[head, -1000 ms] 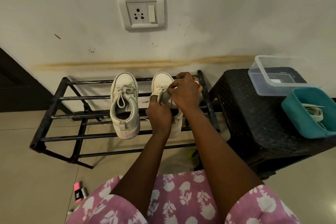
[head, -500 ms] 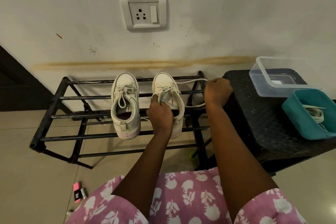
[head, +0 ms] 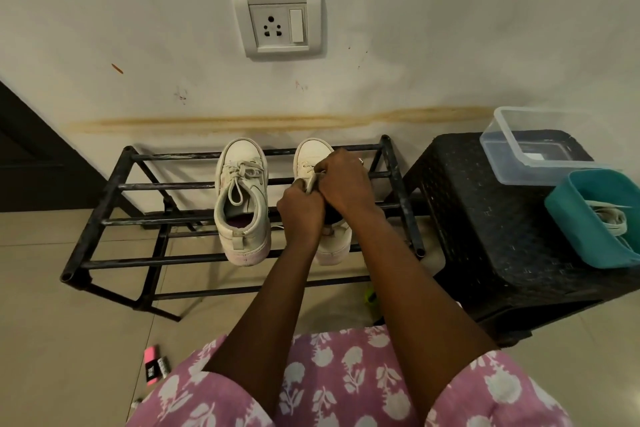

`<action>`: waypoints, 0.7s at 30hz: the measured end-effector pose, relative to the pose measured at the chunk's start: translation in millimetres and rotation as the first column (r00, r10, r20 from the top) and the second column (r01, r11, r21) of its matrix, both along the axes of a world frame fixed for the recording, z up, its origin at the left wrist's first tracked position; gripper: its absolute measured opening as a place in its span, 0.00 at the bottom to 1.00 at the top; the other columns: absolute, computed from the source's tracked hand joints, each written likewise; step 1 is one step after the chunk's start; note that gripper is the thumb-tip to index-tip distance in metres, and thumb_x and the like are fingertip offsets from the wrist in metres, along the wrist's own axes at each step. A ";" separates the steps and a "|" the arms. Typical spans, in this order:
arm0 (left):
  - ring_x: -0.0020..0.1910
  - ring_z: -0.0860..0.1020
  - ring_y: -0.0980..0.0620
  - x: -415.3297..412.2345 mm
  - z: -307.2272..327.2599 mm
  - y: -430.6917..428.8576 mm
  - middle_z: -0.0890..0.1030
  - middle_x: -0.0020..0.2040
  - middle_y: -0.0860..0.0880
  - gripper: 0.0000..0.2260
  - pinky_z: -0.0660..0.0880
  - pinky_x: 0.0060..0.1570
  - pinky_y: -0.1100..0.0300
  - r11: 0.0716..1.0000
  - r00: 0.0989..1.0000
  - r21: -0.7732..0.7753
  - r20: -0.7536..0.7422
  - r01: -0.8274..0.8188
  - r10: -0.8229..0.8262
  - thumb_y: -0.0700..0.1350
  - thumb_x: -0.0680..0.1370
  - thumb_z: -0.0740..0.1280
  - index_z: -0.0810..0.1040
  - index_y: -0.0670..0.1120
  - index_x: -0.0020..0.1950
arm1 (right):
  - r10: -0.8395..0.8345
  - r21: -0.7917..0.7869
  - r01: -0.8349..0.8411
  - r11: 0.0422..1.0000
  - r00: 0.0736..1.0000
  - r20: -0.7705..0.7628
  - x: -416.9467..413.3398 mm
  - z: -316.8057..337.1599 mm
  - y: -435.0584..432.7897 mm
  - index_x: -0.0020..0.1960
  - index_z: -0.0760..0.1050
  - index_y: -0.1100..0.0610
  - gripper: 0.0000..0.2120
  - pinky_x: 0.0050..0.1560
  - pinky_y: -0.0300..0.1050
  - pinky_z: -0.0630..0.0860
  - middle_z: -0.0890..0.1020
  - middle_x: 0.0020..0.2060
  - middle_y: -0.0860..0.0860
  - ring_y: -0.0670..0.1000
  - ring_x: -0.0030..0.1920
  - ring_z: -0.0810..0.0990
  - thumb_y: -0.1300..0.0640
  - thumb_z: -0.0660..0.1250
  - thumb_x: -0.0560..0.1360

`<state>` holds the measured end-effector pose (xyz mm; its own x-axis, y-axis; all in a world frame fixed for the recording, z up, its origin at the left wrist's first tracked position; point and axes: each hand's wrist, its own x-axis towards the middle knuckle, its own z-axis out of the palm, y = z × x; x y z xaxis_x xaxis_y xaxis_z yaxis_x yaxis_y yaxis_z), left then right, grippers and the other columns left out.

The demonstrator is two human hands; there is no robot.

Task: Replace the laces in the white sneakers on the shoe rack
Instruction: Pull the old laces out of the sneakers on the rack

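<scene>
Back from its stretch out toward 3 o'clock, the right hand (head: 343, 180) now sits over the right sneaker (head: 312, 155) again, fingers curled and pinching a pale lace (head: 311, 183) at the eyelets. The left hand (head: 300, 215) has stayed put just below it, fingers curled round the shoe's upper, the two hands touching. Both shoes rest toes toward the wall on the black shoe rack (head: 114, 187); the left sneaker (head: 241, 204) stands just beside, its lace tied in a loose bow. At 3 o'clock a black stool (head: 485, 225) carries a clear box (head: 507, 163) and a teal tub (head: 585, 243) holding spare laces (head: 613, 220). At 12 o'clock a wall socket (head: 278, 22) shows no readable brand. At 7 o'clock on the floor lies a pink marker (head: 151, 362); its black label has white writing too small to read.
</scene>
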<state>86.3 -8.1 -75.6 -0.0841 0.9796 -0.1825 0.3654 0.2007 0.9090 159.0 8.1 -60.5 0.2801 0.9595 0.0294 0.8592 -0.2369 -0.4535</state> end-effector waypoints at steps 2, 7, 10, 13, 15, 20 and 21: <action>0.48 0.78 0.41 -0.4 -1.1 4.7 0.81 0.47 0.38 0.11 0.68 0.40 0.60 1.000 1.000 -0.004 -0.019 0.017 -0.017 0.40 0.78 0.61 0.80 0.37 0.52 | -0.017 0.003 0.017 1.000 1.000 0.022 0.1 -1.4 2.6 0.55 0.82 0.58 0.12 0.59 0.51 0.75 0.80 0.56 0.58 0.57 0.55 0.78 0.62 0.63 0.75; 0.49 0.79 0.41 1.9 -3.0 4.2 0.81 0.49 0.37 0.12 0.73 0.42 0.58 0.999 0.999 -0.017 -0.028 0.030 -0.031 0.38 0.78 0.59 0.79 0.36 0.56 | -0.032 0.016 0.031 0.999 0.997 0.076 3.1 -3.6 7.2 0.55 0.81 0.58 0.12 0.57 0.51 0.76 0.79 0.57 0.58 0.58 0.56 0.77 0.61 0.63 0.76; 0.48 0.79 0.42 1.7 -3.2 4.6 0.81 0.49 0.37 0.13 0.70 0.37 0.65 0.999 0.999 -0.008 -0.027 0.035 -0.035 0.36 0.77 0.57 0.79 0.36 0.55 | -0.019 0.021 0.017 1.000 0.995 0.100 2.5 -4.5 9.2 0.55 0.82 0.56 0.11 0.57 0.50 0.76 0.79 0.57 0.57 0.58 0.57 0.76 0.61 0.64 0.76; 0.49 0.79 0.42 1.1 -2.8 5.4 0.80 0.50 0.37 0.13 0.69 0.32 0.68 0.999 0.998 -0.007 -0.058 0.035 -0.036 0.36 0.78 0.57 0.78 0.36 0.57 | -0.009 0.044 0.002 0.999 0.989 0.148 2.7 -5.7 9.3 0.55 0.82 0.54 0.11 0.56 0.49 0.75 0.78 0.57 0.56 0.57 0.57 0.75 0.58 0.63 0.77; 0.49 0.79 0.43 0.4 -3.8 6.0 0.80 0.50 0.37 0.13 0.69 0.28 0.69 0.999 0.997 -0.006 -0.069 0.034 -0.034 0.36 0.78 0.57 0.78 0.36 0.57 | 0.000 0.057 -0.010 0.998 0.985 0.174 3.5 -6.1 7.9 0.56 0.82 0.54 0.11 0.54 0.49 0.75 0.79 0.57 0.55 0.57 0.57 0.75 0.57 0.62 0.78; 0.50 0.78 0.43 1.3 -4.2 5.5 0.80 0.51 0.38 0.14 0.66 0.36 0.69 1.000 0.997 0.013 -0.069 0.026 -0.025 0.36 0.78 0.56 0.78 0.36 0.57 | -0.009 0.068 -0.005 0.998 0.978 0.207 4.4 -7.9 6.1 0.55 0.81 0.55 0.12 0.54 0.50 0.74 0.79 0.56 0.53 0.55 0.56 0.76 0.54 0.61 0.78; 0.51 0.78 0.42 1.7 -4.2 4.9 0.80 0.52 0.38 0.14 0.65 0.37 0.70 1.000 0.998 0.017 -0.061 0.021 -0.020 0.35 0.78 0.56 0.78 0.36 0.56 | -0.015 0.069 0.001 0.998 0.980 0.196 4.4 -7.5 5.8 0.55 0.80 0.55 0.12 0.55 0.50 0.73 0.79 0.56 0.53 0.55 0.56 0.76 0.54 0.61 0.78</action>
